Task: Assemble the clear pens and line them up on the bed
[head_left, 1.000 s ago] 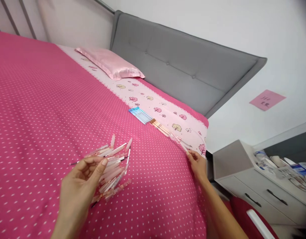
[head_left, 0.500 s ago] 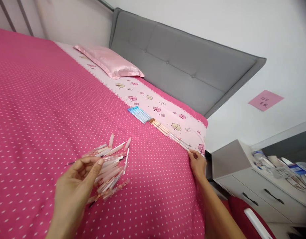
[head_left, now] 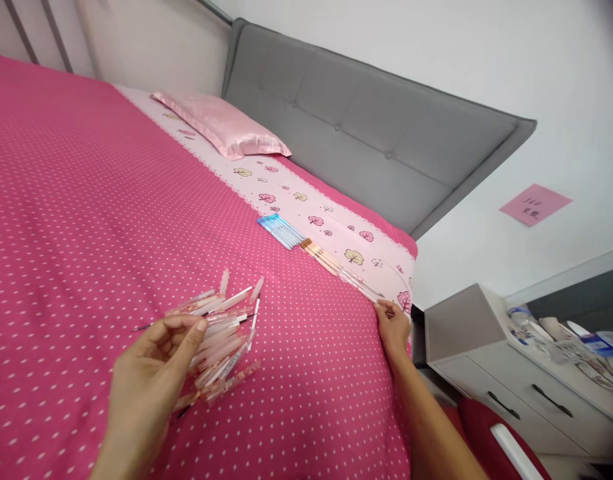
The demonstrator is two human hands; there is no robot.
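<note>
My left hand (head_left: 154, 363) is over a loose pile of pens (head_left: 219, 350), mostly pale pink and white with some dark tips. Its thumb and index finger are pinched together, and I cannot make out whether a pen is between them. Farther right, my right hand (head_left: 394, 327) has its fingers closed on the near end of a clear, slim pen (head_left: 369, 292) lying on the bed. That pen ends a row along the pale border: a group of blue pens (head_left: 281, 231), then tan pens with brown ends (head_left: 320, 257), then clear ones.
The pink dotted bedspread (head_left: 311, 380) spreads under everything. A pink pillow (head_left: 221, 123) rests by the grey headboard (head_left: 361, 100). To the right stand a white drawer cabinet (head_left: 516, 373) with cluttered items on top and a red chair (head_left: 476, 433). A pink note (head_left: 535, 204) is on the wall.
The view has shifted very slightly. My right hand has moved a little to the left in the picture, still at the pen's end; the left hand and pile look the same.
</note>
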